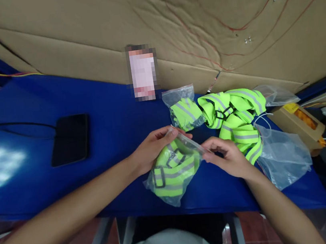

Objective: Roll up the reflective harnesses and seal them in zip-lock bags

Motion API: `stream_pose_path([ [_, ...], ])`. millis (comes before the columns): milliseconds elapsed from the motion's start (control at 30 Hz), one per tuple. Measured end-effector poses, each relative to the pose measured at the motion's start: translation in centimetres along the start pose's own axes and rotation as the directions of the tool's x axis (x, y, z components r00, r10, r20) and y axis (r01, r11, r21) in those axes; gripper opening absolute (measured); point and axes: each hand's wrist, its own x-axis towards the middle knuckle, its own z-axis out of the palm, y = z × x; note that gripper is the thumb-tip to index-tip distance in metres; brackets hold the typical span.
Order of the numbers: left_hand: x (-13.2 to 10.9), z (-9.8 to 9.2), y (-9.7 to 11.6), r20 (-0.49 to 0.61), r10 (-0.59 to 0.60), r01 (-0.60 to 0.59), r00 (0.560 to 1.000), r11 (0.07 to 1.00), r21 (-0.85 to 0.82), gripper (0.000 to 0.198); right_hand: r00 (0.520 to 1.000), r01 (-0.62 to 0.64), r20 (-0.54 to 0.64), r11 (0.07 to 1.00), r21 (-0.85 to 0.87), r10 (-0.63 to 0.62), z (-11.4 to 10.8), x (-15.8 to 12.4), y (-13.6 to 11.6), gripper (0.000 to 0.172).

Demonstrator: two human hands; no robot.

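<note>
A clear zip bag (175, 177) with a folded neon-yellow reflective strap and black buckles inside hangs between my hands, near the table's front edge. My left hand (155, 145) pinches the bag's top edge at its left corner. At the right end of that same edge, the thumb and fingers of my right hand (224, 156) are closed on the plastic. Just beyond lies another bagged strap (186, 112). To its right, loose reflective straps (237, 111) with a black buckle are heaped, partly behind my right hand.
On the blue table (109, 105) a black phone-like device (70, 139) lies at left with a cable. Empty clear bags (286, 159) and a cardboard box (299, 125) are at right. Brown cardboard (78, 37) stands along the back, a blurred-out card (143, 74) against it.
</note>
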Motion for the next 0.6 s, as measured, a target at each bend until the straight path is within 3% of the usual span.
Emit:
stream_pose_path([
  [167, 0.1, 0.0, -0.3, -0.070, 0.042, -0.039, 0.997, 0.998, 0.054, 0.035, 0.985, -0.094, -0.134, 0.990, 0.109, 0.108, 0.4, 0.7, 1.2, 0.025],
  [367, 0.3, 0.2, 0.0, -0.007, 0.011, -0.011, 1.000, 0.999, -0.030, 0.044, 0.976, -0.124, -0.145, 0.964, 0.234, 0.161, -0.2, 1.2, 1.1, 0.031],
  [500, 0.4, 0.2, -0.4, -0.091, 0.125, -0.118, 0.988, 0.990, 0.078, 0.039, 0.972, -0.155, -0.142, 0.962, 0.225, 0.190, 0.0, 1.4, 1.1, 0.038],
  [600, 0.4, 0.2, -0.7, -0.192, 0.230, -0.185, 0.954, 0.956, 0.229, 0.039, 0.967, -0.159, -0.160, 0.961, 0.227, 0.198, 0.4, 1.3, 1.3, 0.039],
])
